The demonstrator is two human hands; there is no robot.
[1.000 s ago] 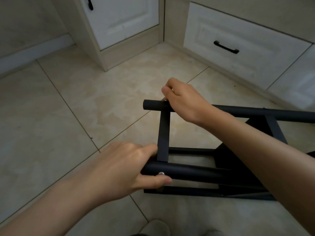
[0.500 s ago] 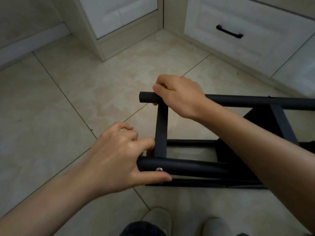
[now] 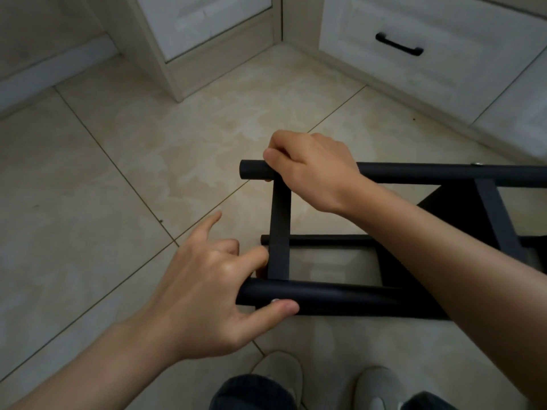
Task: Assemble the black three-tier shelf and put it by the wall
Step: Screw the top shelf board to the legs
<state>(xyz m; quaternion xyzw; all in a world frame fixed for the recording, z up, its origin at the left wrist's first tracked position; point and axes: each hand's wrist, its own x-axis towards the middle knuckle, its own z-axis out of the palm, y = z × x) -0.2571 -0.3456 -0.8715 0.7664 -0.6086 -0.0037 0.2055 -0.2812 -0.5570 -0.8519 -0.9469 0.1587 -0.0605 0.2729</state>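
Head view: cabinets are lining the floor's far edge. Right grip is clamping the shelf's far tube, left grip pinching its near tube.

This looks like a room in a home. Glossy beige floor tiles run to a plain wall with a white baseboard. Built-in cream cabinetry fills the corner: a panelled door and a panelled drawer with a black bar handle.
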